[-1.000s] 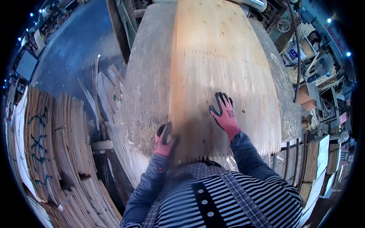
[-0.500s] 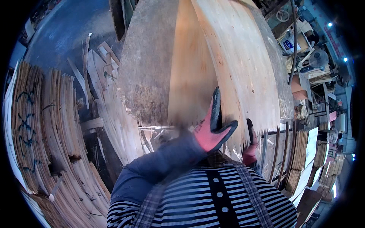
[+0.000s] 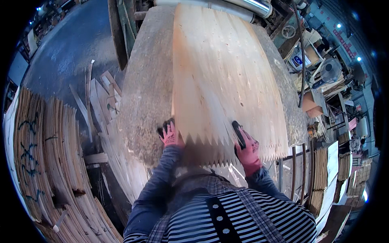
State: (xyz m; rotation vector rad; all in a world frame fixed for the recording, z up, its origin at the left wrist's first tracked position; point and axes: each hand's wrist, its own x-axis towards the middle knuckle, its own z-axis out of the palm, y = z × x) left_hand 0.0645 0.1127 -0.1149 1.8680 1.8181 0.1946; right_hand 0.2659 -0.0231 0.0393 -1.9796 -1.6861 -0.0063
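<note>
A pale wood veneer sheet (image 3: 231,73) with a jagged near edge covers most of the worn board (image 3: 142,85) before me. Its left near part looks raised over a shaded layer with its own jagged edge. I wear pink gloves with black fingers. At the sheet's left near corner is my left hand (image 3: 172,134), its fingers apart and over the board beside the sheet's edge. My right hand (image 3: 247,149) lies against the sheet's near part, right of the middle, with fingers stretched out. Some of its fingers are hidden.
Tall stacks of veneer (image 3: 48,162) stand at left, with loose wood strips (image 3: 99,93) beside the board. A metal roller (image 3: 253,6) lies across the far end. Right of the board are a fan (image 3: 331,71), a cardboard box (image 3: 314,103) and more stacked sheets (image 3: 319,174).
The upper veneer sheet has shifted left over the orange-toned one. My left hand has moved left to the sheet's left edge. My right hand has come onto the sheet's near part.
</note>
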